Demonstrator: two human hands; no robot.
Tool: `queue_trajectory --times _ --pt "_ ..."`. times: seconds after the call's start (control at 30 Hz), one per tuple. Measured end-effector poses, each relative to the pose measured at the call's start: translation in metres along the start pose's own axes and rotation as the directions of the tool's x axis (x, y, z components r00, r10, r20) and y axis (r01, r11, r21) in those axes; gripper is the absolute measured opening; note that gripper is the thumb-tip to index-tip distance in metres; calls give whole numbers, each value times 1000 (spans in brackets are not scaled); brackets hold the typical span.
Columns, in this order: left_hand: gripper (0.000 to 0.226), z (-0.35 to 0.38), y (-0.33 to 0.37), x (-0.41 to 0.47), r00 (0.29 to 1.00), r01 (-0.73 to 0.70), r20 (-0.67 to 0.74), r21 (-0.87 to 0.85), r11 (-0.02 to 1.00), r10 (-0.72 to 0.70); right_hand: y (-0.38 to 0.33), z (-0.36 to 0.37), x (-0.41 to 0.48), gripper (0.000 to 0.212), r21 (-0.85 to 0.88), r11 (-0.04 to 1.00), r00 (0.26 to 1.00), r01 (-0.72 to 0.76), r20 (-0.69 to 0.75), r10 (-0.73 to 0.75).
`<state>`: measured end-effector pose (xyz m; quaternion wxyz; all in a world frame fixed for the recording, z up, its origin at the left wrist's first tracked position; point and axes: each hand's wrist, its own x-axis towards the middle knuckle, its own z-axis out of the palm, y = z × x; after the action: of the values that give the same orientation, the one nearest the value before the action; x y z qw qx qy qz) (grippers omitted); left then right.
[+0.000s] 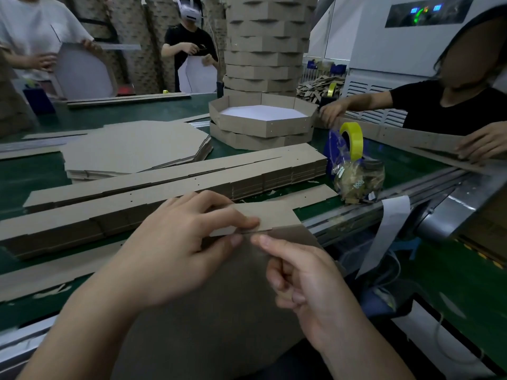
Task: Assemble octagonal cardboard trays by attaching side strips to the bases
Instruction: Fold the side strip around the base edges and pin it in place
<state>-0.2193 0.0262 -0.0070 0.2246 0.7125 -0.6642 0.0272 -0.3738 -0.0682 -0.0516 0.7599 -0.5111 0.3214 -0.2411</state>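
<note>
Green table [27, 176], side strip [274, 215] pointing right, away

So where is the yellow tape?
In the head view the yellow tape roll stands on a blue holder right of centre, beside the right end of the stack of strips and just behind a plastic bag.

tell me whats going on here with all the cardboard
A person is building an octagonal tray at a green work table. Their left hand pinches the end of a side strip against the edge of a base in front of them, while the right hand puts its index finger at the joint. Spare strips, flat bases and finished trays lie beyond. A person on the right handles another strip.
</note>
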Motion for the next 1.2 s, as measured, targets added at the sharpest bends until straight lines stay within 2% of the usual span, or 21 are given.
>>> queue_trajectory --times 0.1,0.2,0.3,0.37,0.47,0.53,0.57,0.67,0.73,0.8,0.9,0.97,1.0,1.07,1.1,1.13,1.2 --pt "34 -1 8 5 997 59 -39 -44 997 -61 -1 -3 0 31 -26 1000 999 -13 50 15" --pt "32 6 22 13 981 123 -157 53 991 -113 -1 -4 1 25 -16 999 996 -42 82 43" --pt "30 15 31 17 957 180 -240 57 982 -162 -2 -10 2 31 30 989 982 -146 124 141" --pt "31 19 29 15 953 178 -253 25 984 -166 -5 -18 2 41 96 959 940 -267 243 238" --pt "28 20 25 13 948 126 -300 64 990 -101 -3 -31 3 49 137 882 824 -451 445 352" --pt "36 20 22 12 947 118 -310 77 990 -88 9 -34 4 56 110 846 778 -522 469 419" --pt "39 20 21 12 948 113 -305 71 991 -86 15 -35 4 59 119 840 787 -529 440 434" --pt "32 20 19 11 955 77 -293 113 991 -41 21 -41 6 53 153 905 889 -398 308 339" --pt "25 21 20 10 961 68 -275 156 985 -23 13 -45 5 42 128 969 947 -211 274 170" --pt "22 21 21 10 969 71 -245 194 978 -22 2 -46 3 30 113 994 966 -3 259 -26" --pt "24 21 22 8 979 75 -203 262 962 -22 -8 -45 4 30 82 972 948 221 215 -234" --pt "30 20 19 5 982 83 -188 308 948 -25 -10 -47 7 28 52 931 923 362 120 -366" --pt "35 19 17 2 983 87 -183 321 943 -29 -10 -49 9 27 11 892 891 452 49 -451" --pt "49 17 14 -3 988 89 -149 348 933 -39 -13 -55 15 23 -200 789 799 581 -46 -600" --pt "58 17 13 -4 992 85 -121 372 924 -43 -15 -57 19 22 -327 741 779 587 -24 -627" --pt "65 16 12 -6 994 83 -99 395 915 -47 -17 -57 24 23 -425 718 805 551 45 -591" --pt "67 15 11 -8 997 63 -70 415 908 -37 -18 -54 32 35 -502 753 904 425 199 -378"
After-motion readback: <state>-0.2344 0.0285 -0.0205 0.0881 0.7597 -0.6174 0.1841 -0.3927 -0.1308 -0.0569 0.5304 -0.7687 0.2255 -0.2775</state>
